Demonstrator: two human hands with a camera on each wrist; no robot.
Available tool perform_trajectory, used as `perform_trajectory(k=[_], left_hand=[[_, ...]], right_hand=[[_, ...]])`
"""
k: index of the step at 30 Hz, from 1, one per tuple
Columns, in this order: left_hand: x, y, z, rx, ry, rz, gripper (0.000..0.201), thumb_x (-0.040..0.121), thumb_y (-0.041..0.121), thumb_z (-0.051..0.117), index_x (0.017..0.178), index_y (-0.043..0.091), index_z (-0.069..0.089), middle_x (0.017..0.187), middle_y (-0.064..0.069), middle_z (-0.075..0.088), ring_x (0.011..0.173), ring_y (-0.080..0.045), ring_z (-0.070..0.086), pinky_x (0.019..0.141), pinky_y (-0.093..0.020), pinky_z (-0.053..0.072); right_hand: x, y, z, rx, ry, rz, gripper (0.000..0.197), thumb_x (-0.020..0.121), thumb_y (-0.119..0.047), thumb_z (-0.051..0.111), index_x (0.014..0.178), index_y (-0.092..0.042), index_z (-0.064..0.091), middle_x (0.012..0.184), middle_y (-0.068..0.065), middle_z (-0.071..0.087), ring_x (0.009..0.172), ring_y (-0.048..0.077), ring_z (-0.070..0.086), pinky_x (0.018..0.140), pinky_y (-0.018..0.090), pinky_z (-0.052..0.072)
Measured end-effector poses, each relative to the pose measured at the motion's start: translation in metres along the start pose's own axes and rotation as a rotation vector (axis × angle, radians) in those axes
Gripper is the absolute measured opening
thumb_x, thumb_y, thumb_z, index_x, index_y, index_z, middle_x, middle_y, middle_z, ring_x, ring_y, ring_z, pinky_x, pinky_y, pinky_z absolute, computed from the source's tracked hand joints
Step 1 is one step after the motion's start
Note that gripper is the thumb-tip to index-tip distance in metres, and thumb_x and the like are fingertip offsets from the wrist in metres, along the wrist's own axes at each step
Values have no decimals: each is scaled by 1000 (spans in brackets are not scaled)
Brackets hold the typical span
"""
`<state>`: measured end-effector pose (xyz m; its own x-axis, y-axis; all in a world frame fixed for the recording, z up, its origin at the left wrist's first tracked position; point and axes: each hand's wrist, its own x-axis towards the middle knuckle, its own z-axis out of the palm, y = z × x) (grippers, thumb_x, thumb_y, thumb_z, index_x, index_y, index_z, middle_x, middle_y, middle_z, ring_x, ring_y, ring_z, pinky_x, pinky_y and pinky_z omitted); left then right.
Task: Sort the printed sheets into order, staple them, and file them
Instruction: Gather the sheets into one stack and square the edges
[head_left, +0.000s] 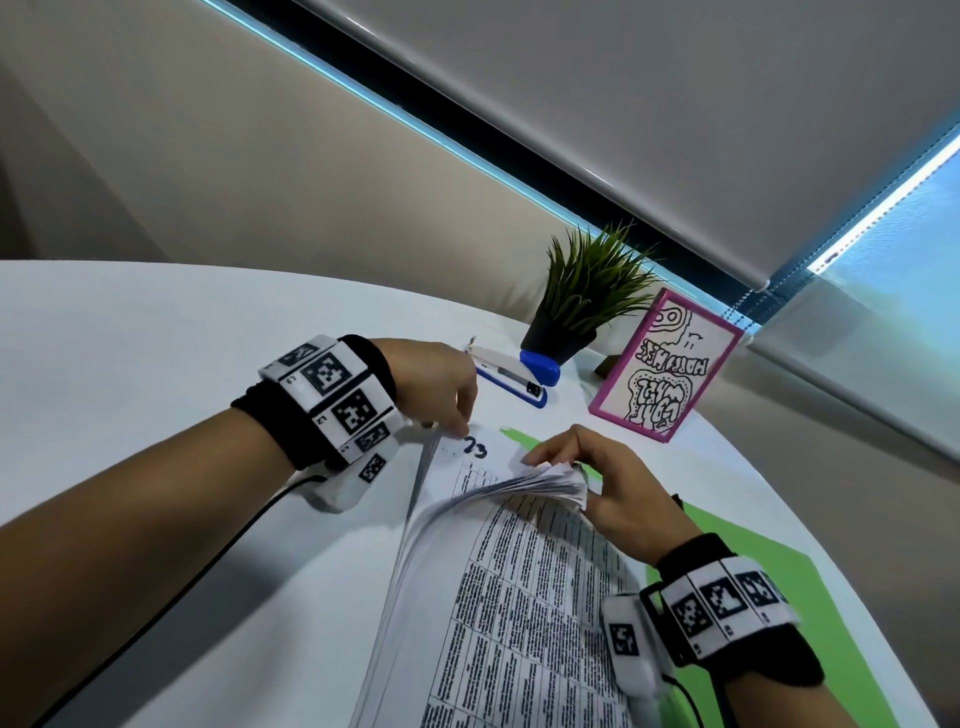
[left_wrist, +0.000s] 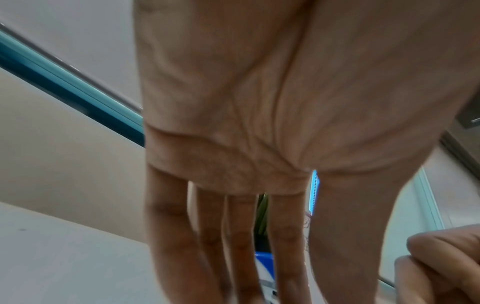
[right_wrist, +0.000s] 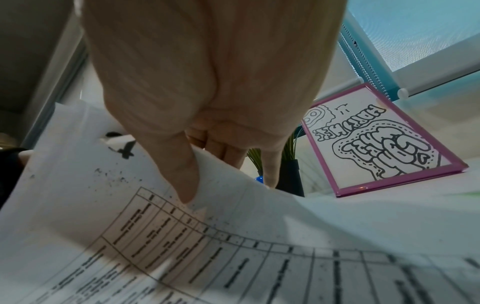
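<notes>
A thick stack of printed sheets with tables of text lies on a green folder on the white table. My right hand grips the far right corner of many sheets and curls them upward, thumb on the top sheet. A lower page marked with a handwritten "23" shows beneath. My left hand reaches down with straight fingers onto the far left corner of the stack. A blue and white stapler lies just beyond the left hand, untouched.
A small potted plant stands behind the stapler. A pink-framed drawing leans to its right, close to the stack's far edge. Bare white table spreads to the left. A wall and window blinds rise beyond the table.
</notes>
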<state>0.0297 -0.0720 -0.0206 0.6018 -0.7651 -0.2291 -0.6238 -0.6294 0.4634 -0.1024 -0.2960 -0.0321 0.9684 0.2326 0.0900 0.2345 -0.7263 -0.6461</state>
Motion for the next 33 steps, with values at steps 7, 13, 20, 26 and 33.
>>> perform_trajectory(k=[7, 13, 20, 26, 33], left_hand=[[-2, 5, -6, -122, 167, 153, 4, 81, 22, 74, 80, 21, 70, 84, 9, 71, 76, -5, 63, 75, -26, 49], [-2, 7, -8, -199, 213, 221, 17, 85, 32, 72, 76, 19, 65, 74, 8, 66, 75, -13, 61, 71, -30, 48], [-6, 15, -7, -490, 77, 379, 14, 89, 25, 68, 83, 12, 70, 70, 11, 65, 69, -5, 62, 66, -17, 45], [-2, 9, -5, -266, 113, 182, 23, 95, 30, 57, 94, 13, 72, 86, 3, 73, 78, -13, 68, 75, -26, 52], [2, 0, 6, 92, 25, -71, 30, 90, 39, 61, 96, 12, 73, 86, 1, 72, 86, -19, 67, 72, -27, 50]], right_hand=[[2, 2, -1, -27, 9, 5, 25, 82, -2, 72, 79, -7, 48, 130, -8, 61, 125, 3, 52, 99, 12, 39], [2, -2, -3, -37, 51, -43, 24, 78, -5, 76, 79, -10, 52, 103, -2, 69, 100, 16, 65, 86, 27, 49], [3, -5, -2, -16, 59, -9, 35, 82, -15, 72, 112, -16, 55, 103, -2, 62, 89, 17, 61, 82, 37, 53], [4, -6, 0, -150, -13, -12, 18, 81, -31, 71, 93, -18, 71, 95, -9, 63, 95, 19, 57, 80, 36, 47], [4, -6, 0, -38, -4, -27, 10, 81, -12, 75, 87, -5, 71, 118, -2, 65, 112, 9, 61, 92, 16, 44]])
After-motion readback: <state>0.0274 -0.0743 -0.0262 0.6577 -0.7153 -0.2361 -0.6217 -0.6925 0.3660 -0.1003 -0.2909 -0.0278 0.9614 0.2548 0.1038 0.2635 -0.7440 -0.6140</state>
